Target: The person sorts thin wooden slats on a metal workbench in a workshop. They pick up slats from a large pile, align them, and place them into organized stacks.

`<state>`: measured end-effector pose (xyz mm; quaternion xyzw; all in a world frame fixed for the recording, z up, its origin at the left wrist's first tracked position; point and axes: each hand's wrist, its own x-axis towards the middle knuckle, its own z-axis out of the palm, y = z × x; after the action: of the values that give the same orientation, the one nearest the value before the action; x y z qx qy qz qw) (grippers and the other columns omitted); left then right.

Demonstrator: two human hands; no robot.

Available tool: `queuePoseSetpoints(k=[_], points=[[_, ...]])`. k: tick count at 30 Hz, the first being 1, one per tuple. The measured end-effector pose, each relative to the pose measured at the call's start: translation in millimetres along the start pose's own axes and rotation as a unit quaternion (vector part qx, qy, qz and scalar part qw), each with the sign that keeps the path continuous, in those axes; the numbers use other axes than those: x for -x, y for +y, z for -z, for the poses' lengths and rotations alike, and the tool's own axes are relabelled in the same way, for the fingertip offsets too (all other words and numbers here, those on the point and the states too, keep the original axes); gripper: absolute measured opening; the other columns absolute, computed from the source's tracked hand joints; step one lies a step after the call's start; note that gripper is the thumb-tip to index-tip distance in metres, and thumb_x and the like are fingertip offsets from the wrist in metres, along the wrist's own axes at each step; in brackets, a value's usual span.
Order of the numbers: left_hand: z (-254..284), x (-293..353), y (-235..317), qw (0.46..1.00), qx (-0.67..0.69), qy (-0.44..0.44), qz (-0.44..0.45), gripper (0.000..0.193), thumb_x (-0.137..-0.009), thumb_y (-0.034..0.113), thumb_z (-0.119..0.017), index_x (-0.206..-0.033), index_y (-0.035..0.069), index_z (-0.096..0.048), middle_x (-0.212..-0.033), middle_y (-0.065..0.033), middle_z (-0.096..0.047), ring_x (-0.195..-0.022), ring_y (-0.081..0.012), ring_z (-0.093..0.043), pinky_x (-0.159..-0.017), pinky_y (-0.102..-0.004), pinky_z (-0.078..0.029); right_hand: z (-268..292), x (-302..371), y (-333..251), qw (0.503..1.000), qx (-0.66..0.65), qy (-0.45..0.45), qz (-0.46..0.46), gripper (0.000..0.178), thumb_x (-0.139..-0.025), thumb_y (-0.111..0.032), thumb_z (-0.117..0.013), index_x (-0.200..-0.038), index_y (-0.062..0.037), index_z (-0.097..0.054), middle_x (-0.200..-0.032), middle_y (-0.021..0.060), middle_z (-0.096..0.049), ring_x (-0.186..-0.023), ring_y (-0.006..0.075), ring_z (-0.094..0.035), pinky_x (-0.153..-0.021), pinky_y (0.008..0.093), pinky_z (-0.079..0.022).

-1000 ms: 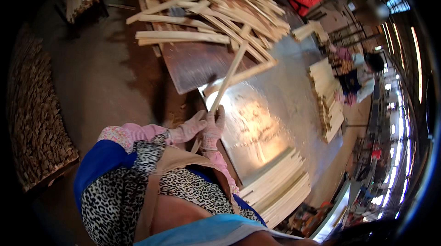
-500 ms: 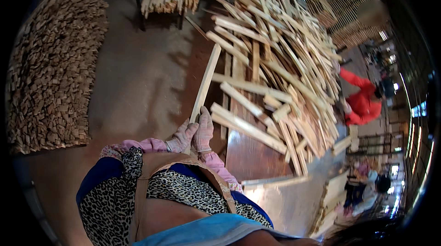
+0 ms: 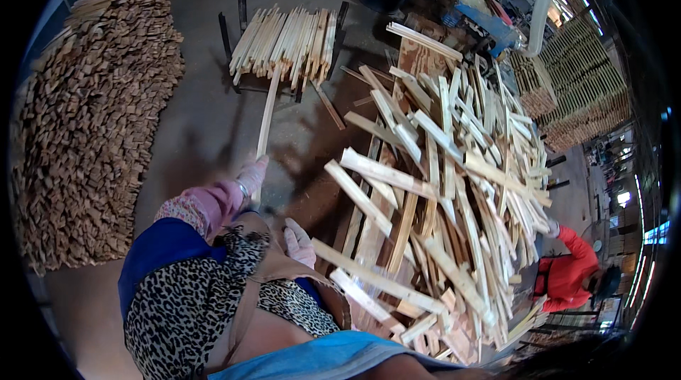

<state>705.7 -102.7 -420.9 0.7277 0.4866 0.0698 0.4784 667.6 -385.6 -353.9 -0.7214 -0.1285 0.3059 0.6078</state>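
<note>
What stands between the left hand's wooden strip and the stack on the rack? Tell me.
Nothing visible: the wooden strip, gripped by the left hand, meets the near edge of the stack in this view; whether they touch, I can't tell.

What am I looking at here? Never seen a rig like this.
No robot: this is the view from the left of two fisheye cameras worn on someone's head, looking down, so straight edges bend. The gloved left hand holds a long wooden strip. The gloved right hand is open, with nothing visible in it. On the right, a loose heap of strips lies on a table. Ahead, a neater bundle of strips rests on a rack.
</note>
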Motion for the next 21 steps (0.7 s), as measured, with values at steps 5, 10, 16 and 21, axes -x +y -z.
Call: queuePoseSetpoints(k=[5,10,16,21], points=[[-24,-191,92,0.998,-0.04,-0.048,0.026,0.069,-0.104,0.05,-0.051,-0.16,0.01,-0.042,-0.163,-0.0243,-0.043,-0.148,-0.0429,-0.043,-0.119,-0.0464,-0.039,0,-122,48,0.98,-0.135,0.112,-0.099,0.044,-0.106,-0.021,-0.064,-0.145,0.0009,-0.06,-0.138,0.0154,-0.069,-0.129,0.0218,-0.062,-0.113,0.0321,-0.046],[-58,-447,108,0.953,-0.292,0.019,-0.086,0.046,-0.105,0.04,-0.046,-0.142,0.015,-0.057,-0.153,-0.0229,-0.054,-0.13,-0.0421,-0.059,-0.108,-0.0461,-0.048,-7,-271,60,0.971,-0.134,0.147,-0.131,0.046,-0.108,-0.02,-0.062,-0.15,-0.0019,-0.055,-0.124,0.0116,-0.071,-0.114,0.0198,-0.066,-0.102,0.0314,-0.052],[-5,-636,70,0.972,-0.219,0.081,0.018,0.047,-0.104,0.044,-0.047,-0.14,0.017,-0.06,-0.143,-0.021,-0.062,-0.119,-0.0417,-0.066,-0.101,-0.049,-0.052,-45,-372,-85,0.964,0.07,0.148,-0.209,0.041,-0.105,-0.018,-0.068,-0.143,-0.0028,-0.062,-0.127,0.0128,-0.073,-0.118,0.0209,-0.068,-0.103,0.032,-0.052],[49,-701,85,0.977,-0.156,0.136,0.053,0.059,-0.101,0.05,-0.051,-0.142,0.01,-0.061,-0.143,-0.0254,-0.061,-0.13,-0.0442,-0.06,-0.11,-0.05,-0.048,-19,-412,-40,0.935,-0.073,0.217,-0.271,0.04,-0.105,-0.023,-0.069,-0.141,-0.0057,-0.066,-0.134,0.0133,-0.071,-0.129,0.021,-0.063,-0.112,0.0347,-0.047]])
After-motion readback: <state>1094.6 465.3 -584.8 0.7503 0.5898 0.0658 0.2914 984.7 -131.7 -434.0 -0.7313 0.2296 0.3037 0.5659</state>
